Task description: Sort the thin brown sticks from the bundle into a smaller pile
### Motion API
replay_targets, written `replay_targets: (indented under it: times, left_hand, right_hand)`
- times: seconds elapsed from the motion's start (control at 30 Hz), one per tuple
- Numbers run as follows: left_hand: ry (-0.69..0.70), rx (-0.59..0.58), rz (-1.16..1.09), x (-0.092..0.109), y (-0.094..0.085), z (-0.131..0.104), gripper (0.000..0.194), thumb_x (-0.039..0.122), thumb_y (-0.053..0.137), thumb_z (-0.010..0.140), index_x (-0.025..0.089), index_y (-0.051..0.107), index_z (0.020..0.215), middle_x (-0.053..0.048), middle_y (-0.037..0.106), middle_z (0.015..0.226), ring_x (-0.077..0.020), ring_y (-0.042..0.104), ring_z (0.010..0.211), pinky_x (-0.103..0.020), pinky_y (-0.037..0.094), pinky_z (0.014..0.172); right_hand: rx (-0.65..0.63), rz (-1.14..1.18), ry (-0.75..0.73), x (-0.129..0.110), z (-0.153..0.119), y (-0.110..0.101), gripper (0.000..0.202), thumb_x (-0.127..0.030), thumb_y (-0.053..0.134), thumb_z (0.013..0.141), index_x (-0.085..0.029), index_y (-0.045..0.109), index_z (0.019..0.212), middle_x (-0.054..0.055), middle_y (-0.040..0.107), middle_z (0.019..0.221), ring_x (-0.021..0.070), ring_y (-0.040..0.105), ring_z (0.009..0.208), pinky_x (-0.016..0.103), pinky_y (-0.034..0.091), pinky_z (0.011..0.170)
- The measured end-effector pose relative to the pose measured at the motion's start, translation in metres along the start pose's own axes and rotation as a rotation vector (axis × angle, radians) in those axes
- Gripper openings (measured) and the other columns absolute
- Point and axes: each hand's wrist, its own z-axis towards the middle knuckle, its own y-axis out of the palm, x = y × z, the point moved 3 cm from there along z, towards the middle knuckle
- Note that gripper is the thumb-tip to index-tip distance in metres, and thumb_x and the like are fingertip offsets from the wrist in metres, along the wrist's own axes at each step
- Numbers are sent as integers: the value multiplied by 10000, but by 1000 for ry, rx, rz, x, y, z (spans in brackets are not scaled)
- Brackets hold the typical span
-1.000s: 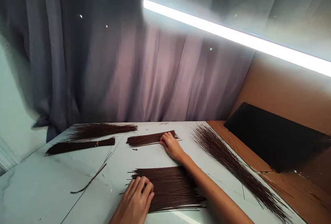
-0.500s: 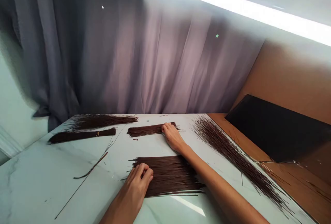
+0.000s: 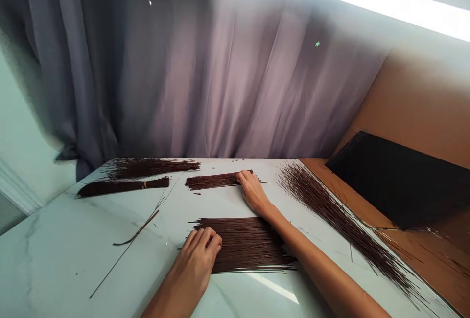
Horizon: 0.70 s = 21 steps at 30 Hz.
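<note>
A wide layer of thin dark brown sticks (image 3: 249, 244) lies side by side on the marble-patterned table (image 3: 66, 254) in front of me. My left hand (image 3: 200, 252) rests at its left end, fingers curled and pressed together; whatever is under the fingertips is hidden. Farther back, a narrower pile of the same sticks (image 3: 211, 181) lies crosswise. At its right end my right hand (image 3: 251, 188) is closed, with thumb and fingers pinched on the stick ends. My right forearm passes over the right edge of the near layer.
Back left are a loose stick pile (image 3: 154, 167) and a tied bundle (image 3: 121, 187). A few long strands (image 3: 137, 232) lie left of centre. A long loose heap (image 3: 341, 220) runs along the right edge, beside a black panel (image 3: 396, 181). A curtain (image 3: 235, 88) hangs behind.
The whole view has shifted slightly, so everything sits a little right and higher. Both hands stay at the same stick piles, with the fingers little changed.
</note>
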Motion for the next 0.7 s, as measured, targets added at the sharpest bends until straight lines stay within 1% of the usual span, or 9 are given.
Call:
replay_targets:
  times: [0.1,0.2,0.33,0.4,0.47,0.53,0.6,0.63,0.7]
  left_hand:
    - [-27,76,-33,-3,2,0,292,62,376,1012,230,615,1013,-37,627,993,-206,628,849,-353,519,828]
    - [-70,118,-46,-6,4,0,290,43,405,977,232,617,1041,-40,644,995,-211,635,853,-347,522,815]
    - [-97,56,-117,-7,0,-3,493,-67,307,843,224,598,1113,-46,654,981,-223,631,898,-378,518,849]
    - [-144,24,-168,-6,-5,-4,494,-54,284,846,222,601,1107,-40,650,924,-219,627,856,-376,525,820]
    - [-197,29,-234,-4,-12,-3,426,23,292,927,232,606,1126,-39,658,926,-221,633,860,-372,531,816]
    - [-256,58,-336,-2,-17,-2,330,171,323,1026,259,605,1173,-41,674,1015,-222,642,957,-361,525,872]
    - [-330,69,-462,-2,-20,0,292,329,344,1075,291,613,1182,-27,673,1071,-214,634,1031,-338,503,915]
    - [-378,64,-523,-4,-19,1,302,389,346,1081,298,621,1165,-18,672,1039,-209,632,1013,-324,497,900]
    - [-463,51,-623,-8,-15,2,345,467,337,1078,289,629,1122,3,638,864,-196,616,864,-298,480,790]
  right_hand:
    - [13,14,-6,0,2,-1,361,74,382,797,-196,523,990,109,573,1018,280,493,936,393,380,842]
    - [33,32,-11,-2,6,-6,297,40,380,856,-191,520,980,110,568,1009,272,492,924,394,395,851]
    - [61,67,-14,-1,8,-23,232,-85,313,994,-206,511,988,94,561,990,235,504,907,366,431,856]
    - [91,138,-9,1,4,-37,216,-153,303,1030,-230,499,983,78,552,961,215,515,877,337,453,820]
    - [139,253,17,2,-6,-55,195,-197,308,1047,-246,475,958,57,535,916,198,514,814,320,465,759]
    - [185,341,51,-3,-23,-76,178,-225,319,1059,-247,444,934,34,512,871,184,493,747,313,461,704]
    - [225,355,92,-14,-45,-97,161,-245,329,1070,-242,430,944,20,494,848,177,475,720,313,455,685]
    - [249,361,126,-22,-56,-107,143,-252,345,1072,-241,434,961,15,493,838,176,476,712,312,455,675]
    - [276,392,181,-41,-78,-122,117,-266,392,1070,-250,467,981,18,521,837,181,501,704,315,459,654]
